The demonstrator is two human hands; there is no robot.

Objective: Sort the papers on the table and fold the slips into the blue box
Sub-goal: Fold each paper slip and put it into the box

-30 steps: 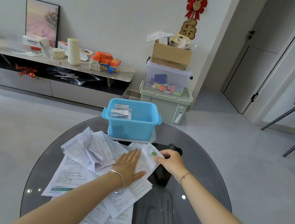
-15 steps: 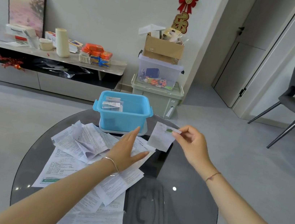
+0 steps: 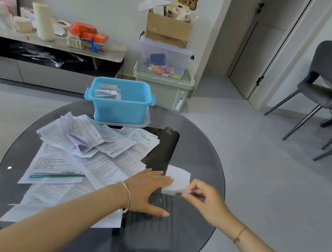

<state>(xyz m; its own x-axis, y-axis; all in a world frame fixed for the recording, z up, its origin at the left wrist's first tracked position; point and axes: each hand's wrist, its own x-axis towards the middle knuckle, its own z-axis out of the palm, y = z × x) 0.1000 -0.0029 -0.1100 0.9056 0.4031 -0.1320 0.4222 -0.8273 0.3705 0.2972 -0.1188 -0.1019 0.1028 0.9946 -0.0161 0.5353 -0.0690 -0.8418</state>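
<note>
and there it was, the white slip (image 3: pixel 177 178) down on the bare glass of the counter (image 3: pixel 199 152), just right of the pile of papers (image 3: pixel 93 152) and well short of the blue box (image 3: pixel 120 108) at the far edge. the left grip (image 3: pixel 147 189) lay flat and wide, fingers straight, tips resting on the slip's left edge. it held nothing, only pinned the sheet, by the look of it, so it wouldn't skate on that slick glass. the right grip (image 3: pixel 203 201) was narrow, thumb and fingertip nipped on the slip's near right corner, and the near edge looked lifted off the glass. that read like the start of a fold: one side anchored, the other brought over. why out there? hard glass gave a clean crease, which the rumpled heap would not. the pile sat fanned and overlapping on the left half, unsorted as far as one could judge. the box stood open on a see-through lid (image 3: pixel 122 123), with a few folded slips (image 3: pixel 107 93) leaning at its left inside wall, so some of the job seemed done and most of it not. next call, i'd say: bring the pinched corner across, square it, press along the bend, then carry it to the box. the risk was thin paper sliding askew under light fingertips.
</note>
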